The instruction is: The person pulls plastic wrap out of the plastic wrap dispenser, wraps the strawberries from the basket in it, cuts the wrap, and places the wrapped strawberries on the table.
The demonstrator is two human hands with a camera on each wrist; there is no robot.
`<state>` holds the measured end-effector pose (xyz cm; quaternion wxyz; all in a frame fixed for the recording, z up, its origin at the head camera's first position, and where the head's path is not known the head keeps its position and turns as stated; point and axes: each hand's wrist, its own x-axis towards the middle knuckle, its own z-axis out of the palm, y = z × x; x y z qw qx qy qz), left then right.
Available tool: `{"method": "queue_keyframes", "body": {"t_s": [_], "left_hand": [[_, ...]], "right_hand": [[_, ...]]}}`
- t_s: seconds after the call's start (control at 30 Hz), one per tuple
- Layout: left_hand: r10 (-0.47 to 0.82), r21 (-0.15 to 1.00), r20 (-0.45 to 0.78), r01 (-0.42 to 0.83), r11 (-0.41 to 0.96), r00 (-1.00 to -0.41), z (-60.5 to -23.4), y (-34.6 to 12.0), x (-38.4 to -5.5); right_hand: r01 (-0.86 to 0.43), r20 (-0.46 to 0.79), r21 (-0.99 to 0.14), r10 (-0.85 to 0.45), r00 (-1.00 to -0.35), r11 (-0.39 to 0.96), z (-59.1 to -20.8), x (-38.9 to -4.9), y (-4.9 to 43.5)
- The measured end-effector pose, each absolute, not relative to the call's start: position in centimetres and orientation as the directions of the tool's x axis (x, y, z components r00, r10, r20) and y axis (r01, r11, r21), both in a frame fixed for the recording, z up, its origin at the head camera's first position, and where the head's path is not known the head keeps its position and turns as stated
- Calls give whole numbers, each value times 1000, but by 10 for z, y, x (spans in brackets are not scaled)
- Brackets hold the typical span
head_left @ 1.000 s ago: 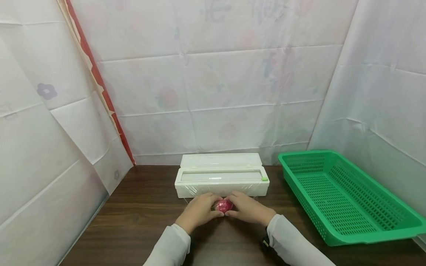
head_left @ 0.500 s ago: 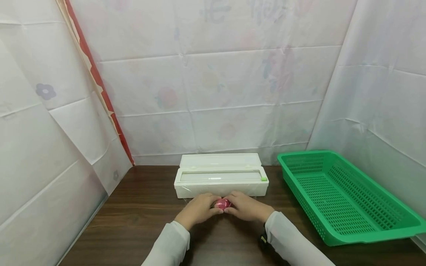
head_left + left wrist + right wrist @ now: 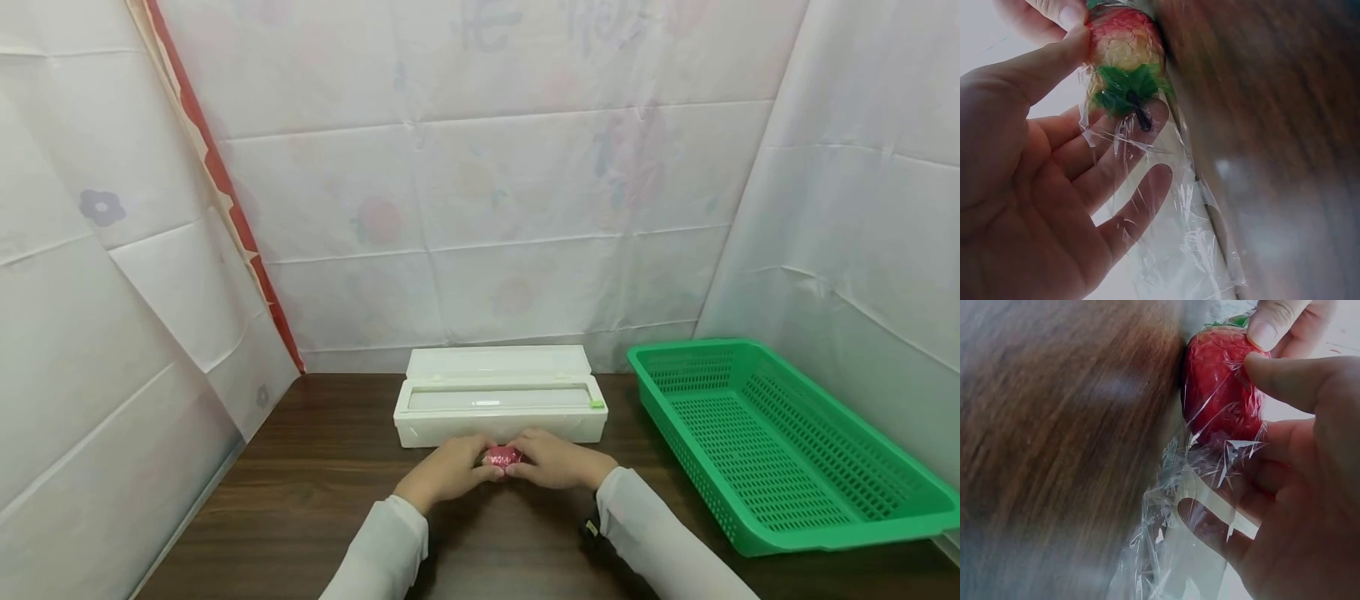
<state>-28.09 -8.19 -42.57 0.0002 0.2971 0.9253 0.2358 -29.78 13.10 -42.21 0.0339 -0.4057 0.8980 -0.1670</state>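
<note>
A red strawberry (image 3: 502, 456) with a green leafy cap (image 3: 1125, 87) and a dark stem is wrapped in clear cling film (image 3: 1216, 465). From its left side my left hand (image 3: 448, 469) holds it, the thumb on the near face and fingers behind. My right hand (image 3: 558, 460) pinches the opposite side in the same way, both thumb tips close together. Loose film trails from both ends of the strawberry, over the outer fingers in the wrist views. Just behind the hands stands a white cling film dispenser (image 3: 498, 427) with its lid raised.
To the right lies a green perforated plastic basket (image 3: 832, 535), with nothing in it. The dark wooden table (image 3: 315, 492) ends at white patterned sheets (image 3: 487, 192) hung behind and on both sides.
Both thumbs have shifted slightly up and inward over the strawberry. Stretched film streaks that showed across the dispenser's front have drawn in and no longer show there. Dispenser and basket stay in place.
</note>
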Motion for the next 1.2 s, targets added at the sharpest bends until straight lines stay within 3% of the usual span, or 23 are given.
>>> {"method": "queue_keyframes", "body": {"t_s": [0.37,0.7,0.97,1.07,1.2], "left_hand": [[566,470,128,553,688,-814,-428,-84,-284],[555,510,106,525,682,-825,-426,-86,-284],[585,561,129,545,623,-801,-425,-89,-280],[595,503,158,582,638,-788,-423,-89,-277],[571,294,221,612,734,-791,-418,-86,-273]], "right_hand": [[-651,5,-430,-719,-695,626,-421,-302,131],[-620,-19,-462,-706,-708,634,-419,-304,128],[-616,-34,-472,-711,-702,631,-415,-303,128],[-627,-30,-459,-716,-697,630,-416,-304,128],[-618,-43,-471,-716,-697,630,-417,-305,129]]}}
